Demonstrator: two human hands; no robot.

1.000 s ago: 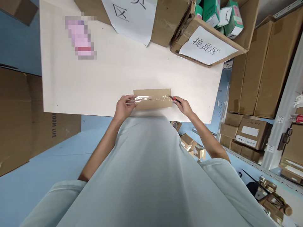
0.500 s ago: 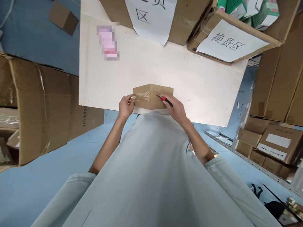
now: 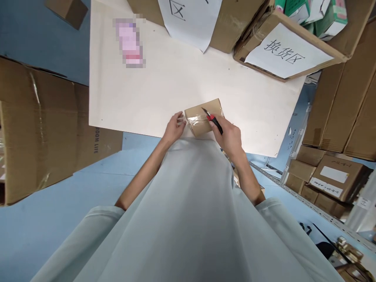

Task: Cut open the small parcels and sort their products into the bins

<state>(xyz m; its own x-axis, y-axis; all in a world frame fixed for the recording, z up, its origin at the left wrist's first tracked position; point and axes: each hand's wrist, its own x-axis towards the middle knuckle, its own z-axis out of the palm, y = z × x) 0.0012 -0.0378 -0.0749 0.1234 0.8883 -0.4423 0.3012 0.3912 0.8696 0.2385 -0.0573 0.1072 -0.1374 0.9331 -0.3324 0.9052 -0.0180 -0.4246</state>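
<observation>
A small brown cardboard box (image 3: 196, 122) with shiny clear tape lies tilted at the table's near edge, close to my body. My right hand (image 3: 230, 135) is closed around a red and black utility knife (image 3: 216, 124), its blade pointing up and left over the box. That hand covers the box's right end. At the box's left end is my left hand (image 3: 175, 127), thumb and fingers apart and nothing gripped; whether a fingertip touches the cardboard I cannot tell.
On the white table (image 3: 164, 78), a pixelated pink item (image 3: 129, 41) lies at the far left. Two paper-labelled cartons stand at the back, the right carton (image 3: 342, 55) holding green and white boxes. A large carton (image 3: 58, 129) is left; stacked boxes (image 3: 337, 176) fill the right.
The small box has turned and shifted right, its right end now farther from me. My left hand has moved right and its fingers have come off the box's side. The knife has moved with my right hand.
</observation>
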